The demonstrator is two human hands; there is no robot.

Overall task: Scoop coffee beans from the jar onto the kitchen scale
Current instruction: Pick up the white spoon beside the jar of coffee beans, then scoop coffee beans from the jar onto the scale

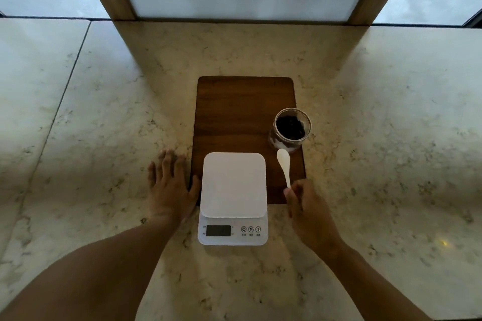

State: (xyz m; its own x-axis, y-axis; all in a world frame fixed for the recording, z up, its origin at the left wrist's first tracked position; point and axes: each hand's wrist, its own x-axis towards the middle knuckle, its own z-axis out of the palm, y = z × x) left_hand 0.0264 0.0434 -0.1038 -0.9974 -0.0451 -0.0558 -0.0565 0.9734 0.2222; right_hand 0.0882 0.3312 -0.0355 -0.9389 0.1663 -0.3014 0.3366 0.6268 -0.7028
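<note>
We pinch the light, stiff spoon (pixel 283 167) by its handle end in our right hand (pixel 306 210), left hand (pixel 170 187) spread flat on the table (pixel 104 125), the open glass jar (pixel 292 129) at the board's (pixel 234 112) right edge, likely fragile.

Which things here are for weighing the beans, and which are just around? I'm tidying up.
For the job: jar of coffee beans, white spoon in the right hand, kitchen scale.
Just around: wooden board, marble counter.
</note>
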